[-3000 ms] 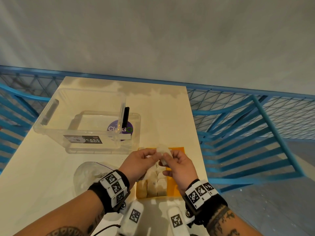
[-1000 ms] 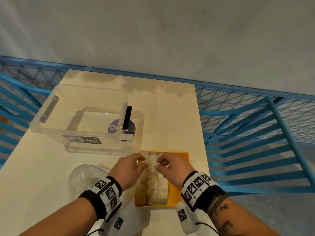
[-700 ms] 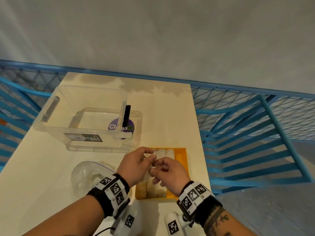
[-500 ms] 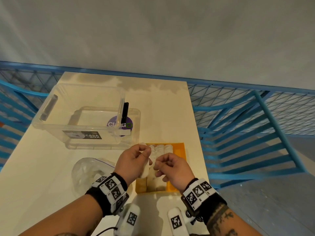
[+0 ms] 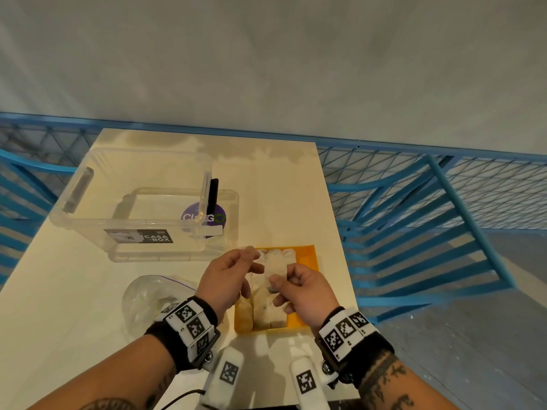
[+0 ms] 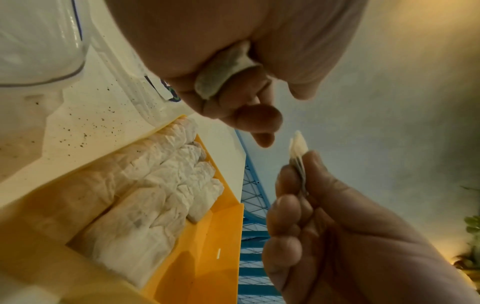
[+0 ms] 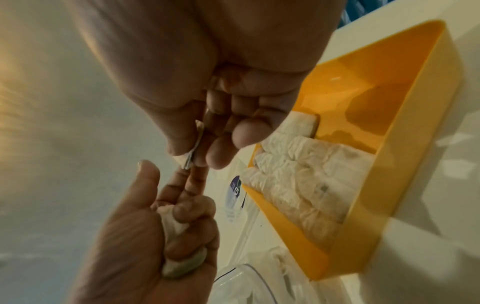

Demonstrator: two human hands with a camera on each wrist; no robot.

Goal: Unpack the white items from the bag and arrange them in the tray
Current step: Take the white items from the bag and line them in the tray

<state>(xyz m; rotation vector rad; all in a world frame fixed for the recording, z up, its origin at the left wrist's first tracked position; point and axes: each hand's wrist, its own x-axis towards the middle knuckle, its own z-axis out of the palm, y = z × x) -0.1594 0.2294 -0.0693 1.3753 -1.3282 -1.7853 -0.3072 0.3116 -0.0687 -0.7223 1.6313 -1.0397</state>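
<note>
An orange tray (image 5: 307,255) near the table's right edge holds several white folded items (image 5: 268,312) packed in rows. Both hands hover just above it. My left hand (image 5: 248,261) grips a crumpled white item (image 6: 223,76) in its curled fingers, also seen as the white wad (image 7: 182,265) in the right wrist view. My right hand (image 5: 281,284) pinches a thin flat white piece (image 6: 298,152) between thumb and fingers; its edge (image 7: 192,153) nearly touches the left fingertips. The clear bag (image 5: 154,300) lies left of the tray.
A clear plastic box (image 5: 133,202) sits on its lid at the back left of the cream table (image 5: 275,187). Blue metal railing (image 5: 414,232) runs behind and to the right, close to the table's right edge.
A second ago both hands were down on the items in the tray. They have lifted off it, the left carrying a white item, and the right now pinches a thin piece.
</note>
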